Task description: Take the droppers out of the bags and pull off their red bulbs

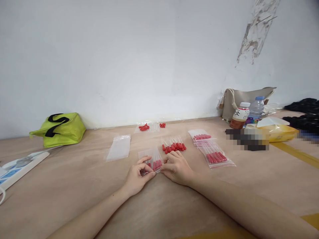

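Note:
A small clear zip bag (152, 159) holding several red-capped tubes lies on the wooden table. My left hand (138, 177) pinches its near edge with thumb and fingers closed. My right hand (175, 167) pinches the same edge from the right side. Just behind the bag lies a loose pile of red-capped tubes (173, 145). Right of it sits a stack of filled bags (211, 151). An empty clear bag (119, 147) lies to the left.
A lime-green bag (59, 128) sits at the back left by the wall. A white tray (17, 167) juts in at the left edge. More red caps (144, 127) lie near the wall. Two bottles (246, 114), a beige pouch (245, 98) and a yellow packet (280, 132) stand at the right.

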The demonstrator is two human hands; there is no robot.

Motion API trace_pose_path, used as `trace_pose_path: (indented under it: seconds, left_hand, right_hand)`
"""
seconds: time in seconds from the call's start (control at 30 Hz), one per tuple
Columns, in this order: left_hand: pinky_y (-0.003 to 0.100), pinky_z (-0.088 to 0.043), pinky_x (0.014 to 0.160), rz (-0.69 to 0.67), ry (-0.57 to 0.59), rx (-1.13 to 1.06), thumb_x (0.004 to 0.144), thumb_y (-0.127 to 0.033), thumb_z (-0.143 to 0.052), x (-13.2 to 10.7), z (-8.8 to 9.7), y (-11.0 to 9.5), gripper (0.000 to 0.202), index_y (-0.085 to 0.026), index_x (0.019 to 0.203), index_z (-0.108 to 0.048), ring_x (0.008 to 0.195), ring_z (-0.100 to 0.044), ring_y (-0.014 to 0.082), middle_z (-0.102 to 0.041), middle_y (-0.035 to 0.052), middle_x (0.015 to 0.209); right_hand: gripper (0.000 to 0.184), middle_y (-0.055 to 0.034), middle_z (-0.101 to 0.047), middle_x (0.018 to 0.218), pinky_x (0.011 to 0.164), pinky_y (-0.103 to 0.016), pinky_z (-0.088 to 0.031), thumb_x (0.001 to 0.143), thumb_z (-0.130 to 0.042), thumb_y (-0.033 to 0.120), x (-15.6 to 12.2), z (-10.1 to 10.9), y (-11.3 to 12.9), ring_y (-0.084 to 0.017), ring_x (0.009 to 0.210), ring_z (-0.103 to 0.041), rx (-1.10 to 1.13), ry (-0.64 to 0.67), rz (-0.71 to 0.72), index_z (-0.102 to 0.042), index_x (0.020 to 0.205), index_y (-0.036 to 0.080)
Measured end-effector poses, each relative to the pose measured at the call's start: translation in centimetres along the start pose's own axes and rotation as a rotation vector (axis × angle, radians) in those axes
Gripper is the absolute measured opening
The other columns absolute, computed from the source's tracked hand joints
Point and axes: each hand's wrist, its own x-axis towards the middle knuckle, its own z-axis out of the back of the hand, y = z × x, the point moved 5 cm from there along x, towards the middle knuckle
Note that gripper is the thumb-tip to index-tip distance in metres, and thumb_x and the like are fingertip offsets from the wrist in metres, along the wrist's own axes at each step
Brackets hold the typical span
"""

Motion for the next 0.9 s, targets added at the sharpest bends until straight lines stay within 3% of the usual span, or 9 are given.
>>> trace_pose_path:
  seconds: [0.2,0.37,0.57,0.63,0.77,0.9]
  left_hand:
    - [0.043,-0.034,0.097,-0.052,-0.041,0.078,0.076,-0.031,-0.054,-0.2,-0.1,-0.3,0.017,-0.018,0.070,-0.063,0.119,-0.040,0.0238,-0.056,0.0082,0.116]
    - [0.041,-0.035,0.097,-0.206,-0.001,0.179,0.080,-0.026,-0.049,-0.5,-0.5,-1.4,0.016,-0.020,0.080,-0.064,0.121,-0.038,0.0220,-0.053,0.0062,0.120]
    - [0.037,-0.042,0.089,-0.275,0.008,0.184,0.082,-0.018,-0.040,-0.7,-1.0,-2.4,0.014,-0.018,0.073,-0.049,0.113,-0.046,0.0197,-0.059,0.0085,0.101]
    - [0.036,-0.043,0.086,-0.259,-0.015,0.181,0.083,-0.018,-0.038,-0.7,-1.0,-2.3,0.013,-0.018,0.074,-0.046,0.109,-0.049,0.0194,-0.057,0.0091,0.104]
    - [0.035,-0.045,0.081,-0.104,-0.113,0.155,0.086,-0.025,-0.034,-0.5,-0.4,-1.4,0.014,-0.019,0.078,-0.044,0.102,-0.054,0.0186,-0.056,0.0096,0.109]
    - [0.037,-0.038,0.092,-0.103,-0.129,0.162,0.086,-0.030,-0.037,-0.6,0.2,-1.2,0.016,-0.019,0.080,-0.048,0.115,-0.044,0.0198,-0.053,0.0082,0.115]
  right_hand:
    - [0.017,-0.0011,-0.056,0.076,0.066,-0.029,-0.025,0.079,-0.050,0.016,0.6,-0.2,0.8,-0.013,0.072,-0.039,-0.065,-0.022,0.100,-0.064,0.074,0.024]
    - [0.019,-0.0011,-0.056,0.074,0.063,-0.027,-0.027,0.080,-0.047,0.016,0.6,-0.2,1.2,-0.012,0.070,-0.040,-0.082,-0.051,0.160,-0.064,0.074,0.024]
    - [0.022,-0.0004,-0.058,0.094,0.051,-0.019,-0.029,0.082,-0.041,0.015,-0.1,-1.0,1.1,-0.006,0.064,-0.048,-0.018,0.071,0.135,-0.061,0.087,0.023]
    - [0.024,-0.0001,-0.057,0.102,0.050,-0.018,-0.030,0.082,-0.040,0.014,-0.1,-1.1,1.2,-0.005,0.067,-0.051,-0.003,0.107,0.132,-0.060,0.090,0.024]
    - [0.020,-0.0023,-0.053,0.109,0.053,-0.017,-0.036,0.082,-0.041,0.016,0.1,-1.2,1.5,-0.006,0.070,-0.054,0.073,0.208,0.144,-0.060,0.083,0.021]
    - [0.013,-0.0079,-0.050,0.111,0.068,-0.021,-0.045,0.080,-0.045,0.015,0.2,-0.6,1.2,-0.009,0.079,-0.055,0.289,0.234,0.059,-0.058,0.079,0.017]
